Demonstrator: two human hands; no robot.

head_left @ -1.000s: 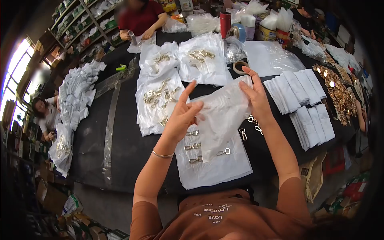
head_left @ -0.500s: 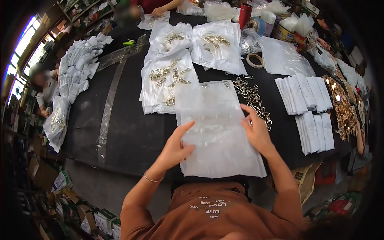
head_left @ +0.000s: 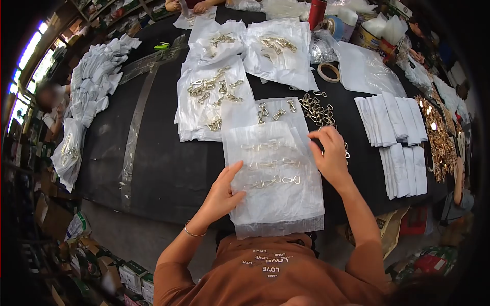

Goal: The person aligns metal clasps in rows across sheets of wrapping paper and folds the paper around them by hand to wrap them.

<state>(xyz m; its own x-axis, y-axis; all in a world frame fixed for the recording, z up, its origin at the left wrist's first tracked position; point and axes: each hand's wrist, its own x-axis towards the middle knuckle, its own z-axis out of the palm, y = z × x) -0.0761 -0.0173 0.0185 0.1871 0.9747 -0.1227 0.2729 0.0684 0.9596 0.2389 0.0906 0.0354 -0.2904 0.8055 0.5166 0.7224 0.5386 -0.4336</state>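
Observation:
My left hand (head_left: 220, 193) is at the left edge of a translucent white sheet (head_left: 265, 204), its fingers apart and holding nothing. At the sheet's right edge is my right hand (head_left: 331, 155), fingers bent but apart, with nothing visible in it. Rows of metal clasps (head_left: 275, 181) show through the sheet. A few uncovered clasps (head_left: 279, 114) lie just above it on the lower sheet (head_left: 236, 111). A pile of loose clasps (head_left: 317, 109) is beyond my right hand.
White bags with clasps (head_left: 214, 92) lie ahead. Folded white packets (head_left: 390, 120) and gold-coloured pieces (head_left: 436, 137) are to the right. A tape roll (head_left: 328, 73), a red cylinder (head_left: 316, 14) and a heap of white bundles (head_left: 97, 81) surround the work area. Other people sit around the table.
The lifted sheet has come down flat over the clasp rows, and its top edge now lies lower, uncovering a few clasps. My hands have moved apart to its sides.

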